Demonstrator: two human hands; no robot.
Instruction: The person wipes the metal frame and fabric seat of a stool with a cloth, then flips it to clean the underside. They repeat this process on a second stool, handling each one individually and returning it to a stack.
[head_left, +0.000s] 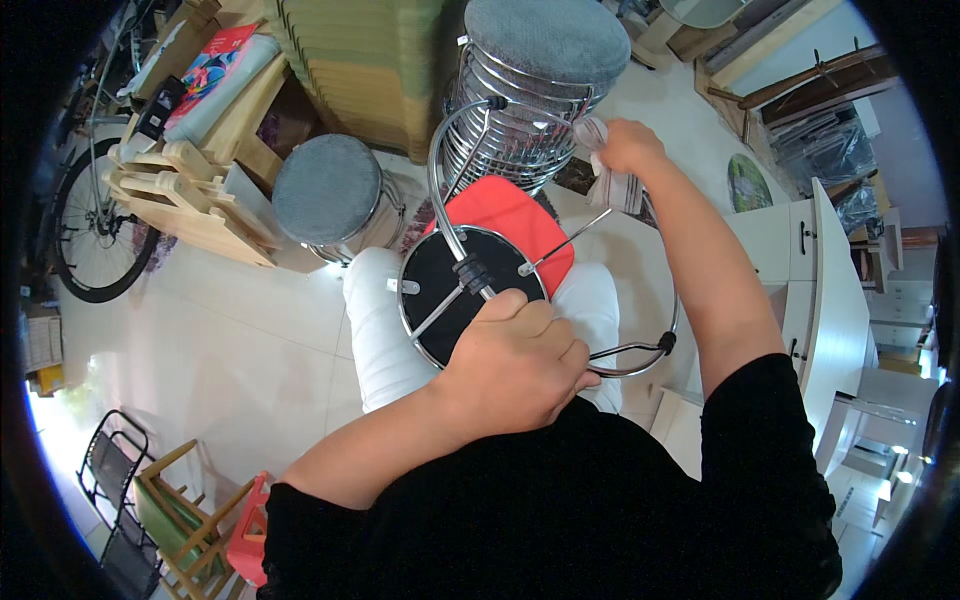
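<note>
A round stool lies upside down across my white-trousered lap, with its black seat underside (442, 300) facing up. Its chrome base ring (435, 169) rises towards me on thin legs and carries black rubber feet. My left hand (525, 356) is closed around the near part of that ring, beside one of the feet. At the far right of the ring, my right hand (631, 146) pinches a striped cloth (616, 187) against the tube. The cloth hides the metal under it. A red rounded panel (517, 221) shows beyond the seat, between my knees.
Ahead stands a tall stack of grey padded stools (547, 37). A single grey stool (328, 187) is left of it, near wooden parts (180, 202) and a bicycle wheel (97, 225). A white cabinet (832, 300) stands right; a red plastic stool (247, 532) is behind left.
</note>
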